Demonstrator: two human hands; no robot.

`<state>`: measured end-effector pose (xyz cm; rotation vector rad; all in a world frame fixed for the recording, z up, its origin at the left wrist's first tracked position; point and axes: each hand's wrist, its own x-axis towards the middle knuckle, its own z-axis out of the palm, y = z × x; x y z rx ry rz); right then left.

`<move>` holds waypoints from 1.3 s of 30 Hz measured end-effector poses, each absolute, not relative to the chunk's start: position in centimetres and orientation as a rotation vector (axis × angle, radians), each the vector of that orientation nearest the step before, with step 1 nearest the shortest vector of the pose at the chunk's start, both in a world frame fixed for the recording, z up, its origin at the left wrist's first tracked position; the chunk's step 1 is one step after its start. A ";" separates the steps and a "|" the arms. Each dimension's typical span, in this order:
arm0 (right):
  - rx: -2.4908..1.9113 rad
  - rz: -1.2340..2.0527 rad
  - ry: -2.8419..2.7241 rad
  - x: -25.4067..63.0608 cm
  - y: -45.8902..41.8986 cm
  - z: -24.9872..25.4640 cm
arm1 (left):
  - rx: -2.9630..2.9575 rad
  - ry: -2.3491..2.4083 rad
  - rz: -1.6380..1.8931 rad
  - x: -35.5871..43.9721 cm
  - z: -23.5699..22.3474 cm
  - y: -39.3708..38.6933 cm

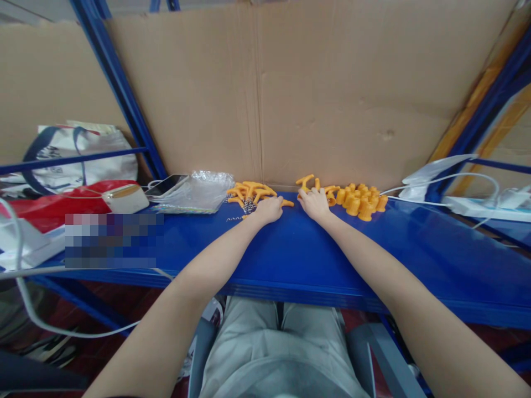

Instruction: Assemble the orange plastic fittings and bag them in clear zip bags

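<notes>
Left hand (270,210) closed round orange handle (287,203); right hand (315,203) at T-shaped pieces (305,179) (grip unclear), orange cups (365,209) just beside.

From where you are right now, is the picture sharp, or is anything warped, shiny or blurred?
Head view: slightly soft, fine detail lost on the orange cup-shaped pieces; wide-angle stretch, the left blue post leaning outward; glare on the clear plastic bags, faint sheen on the desktop; a pixelated patch at left.
</notes>
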<state>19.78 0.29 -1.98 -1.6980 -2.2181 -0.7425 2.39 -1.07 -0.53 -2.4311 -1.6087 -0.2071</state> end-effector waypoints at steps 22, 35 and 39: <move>-1.785 -0.706 -2.176 19.8 -0.1 -1.9 | -2.436 -1.604 -0.269 2.3 -0.8 -0.9; -1.777 -0.718 -2.190 19.9 0.2 -2.2 | -2.407 -1.652 -0.450 2.1 -0.4 -1.0; -1.781 -0.709 -2.193 19.9 0.1 -2.2 | -2.379 -1.705 -0.562 2.1 0.0 -1.0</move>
